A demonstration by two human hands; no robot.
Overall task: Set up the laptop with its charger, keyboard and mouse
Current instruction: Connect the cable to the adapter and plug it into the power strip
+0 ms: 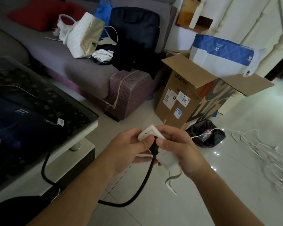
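White boxy power strip (160, 149) is held mid-air over glossy floor tiles (235, 185), gripped by right hand (181, 147). Black rubbery plug (154, 148) is pinched by left hand (129, 149), its thick cable (134, 190) curving to the glass-topped table (82, 121).

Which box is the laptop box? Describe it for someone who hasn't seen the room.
Find the grey sofa and follow it to its armrest end. The cardboard box stands on the floor just beyond, flaps open. Unlike the blue-and-white bag behind it, it is brown and printed LEGION.
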